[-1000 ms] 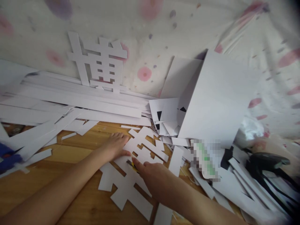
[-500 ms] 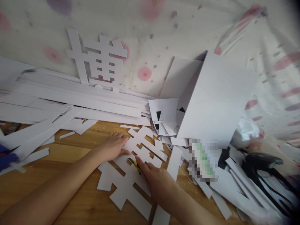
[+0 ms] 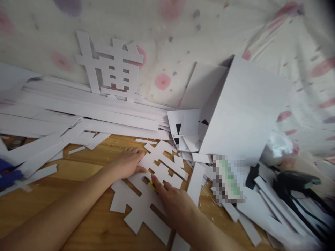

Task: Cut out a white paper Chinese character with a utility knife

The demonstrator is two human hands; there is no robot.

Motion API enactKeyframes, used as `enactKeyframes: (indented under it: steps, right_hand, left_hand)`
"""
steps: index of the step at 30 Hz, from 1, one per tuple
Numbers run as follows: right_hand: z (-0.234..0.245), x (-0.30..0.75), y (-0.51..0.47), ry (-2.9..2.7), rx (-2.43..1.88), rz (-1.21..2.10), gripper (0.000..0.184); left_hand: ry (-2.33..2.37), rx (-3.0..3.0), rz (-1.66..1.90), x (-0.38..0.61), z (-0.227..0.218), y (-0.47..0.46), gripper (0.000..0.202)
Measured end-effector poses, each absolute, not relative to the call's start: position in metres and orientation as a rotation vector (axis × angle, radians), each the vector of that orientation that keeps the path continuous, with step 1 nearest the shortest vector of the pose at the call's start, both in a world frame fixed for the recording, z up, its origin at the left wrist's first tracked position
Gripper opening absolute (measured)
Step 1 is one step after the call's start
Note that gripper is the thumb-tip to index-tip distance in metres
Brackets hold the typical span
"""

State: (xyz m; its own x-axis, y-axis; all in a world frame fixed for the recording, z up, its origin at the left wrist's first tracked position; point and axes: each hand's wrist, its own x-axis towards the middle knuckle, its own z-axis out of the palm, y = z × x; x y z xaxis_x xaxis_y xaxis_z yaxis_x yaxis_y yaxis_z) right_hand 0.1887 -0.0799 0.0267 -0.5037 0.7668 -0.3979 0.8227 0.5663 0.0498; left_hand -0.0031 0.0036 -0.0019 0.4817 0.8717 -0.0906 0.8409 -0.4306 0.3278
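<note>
A white paper cut-out character (image 3: 146, 205) lies flat on the wooden floor (image 3: 86, 167). My left hand (image 3: 128, 162) rests on its upper left edge with fingers stretched flat, pressing it down. My right hand (image 3: 174, 202) is closed round a small yellow cutting tool (image 3: 152, 184), only its tip showing, with the forefinger laid along it inside a slot of the cut-out. A second white cut-out character (image 3: 112, 68) leans against the spotted sheet (image 3: 167, 31) behind.
Long white paper strips (image 3: 78, 115) are piled at the left and back. Large white sheets (image 3: 243, 108) lean at the right over small scraps. A black object (image 3: 295, 181) lies at the far right, a blue thing (image 3: 7, 172) at the left edge.
My right hand has slid a little down and left along the slot with the yellow tool. The left hand has stayed pressed on the paper.
</note>
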Motion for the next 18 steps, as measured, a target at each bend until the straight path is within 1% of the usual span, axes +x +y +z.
enactKeyframes:
  steps: [5,12,15,18]
  right_hand:
    - [0.031,0.179,-0.081,2.342,1.311,-0.181,0.074]
    - [0.035,0.174,-0.080,2.356,1.280,-0.125,0.072]
    - [0.040,0.171,-0.079,2.340,1.259,-0.112,0.070]
    - [0.047,0.166,-0.077,2.292,1.227,-0.111,0.072]
  left_hand:
    - [1.460,2.394,0.109,-0.002,0.001,0.002,0.036]
    - [1.454,2.409,0.106,-0.003,-0.003,0.004,0.038]
    - [1.460,2.406,0.102,-0.003,-0.004,0.004,0.037]
    - [1.485,2.392,0.090,-0.001,-0.003,0.004,0.033]
